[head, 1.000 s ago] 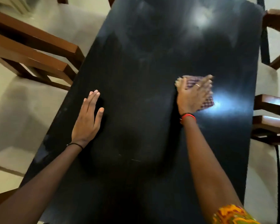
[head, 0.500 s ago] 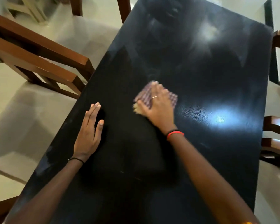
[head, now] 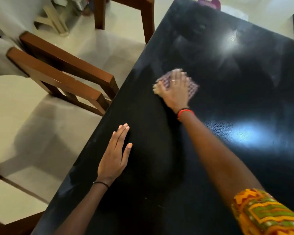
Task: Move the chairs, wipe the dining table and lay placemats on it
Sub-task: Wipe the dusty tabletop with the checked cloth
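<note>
Pressing down flat, the right hand [head: 174, 91] lies on a checked cloth [head: 192, 89] in the middle of the frame, fingers spread over the cloth and not curled around it. The cloth is purple and white with a pale edge, a bit blurred, and it lies on the black dining table [head: 236, 107]. The left hand [head: 115, 156] rests open and flat on the table near the left edge, lower in the frame, holding nothing.

There are two hands, one cloth and one table. Two bright spots of light shine on the tabletop, one in the upper right and one at the right.

At the left of the frame there are wooden chairs [head: 63, 72] with pale seats, just beside the table's edge. Another chair [head: 124, 16] stands at the top. A purple thing [head: 209, 2] peeks over the far end of the table; I cannot tell what it is.
</note>
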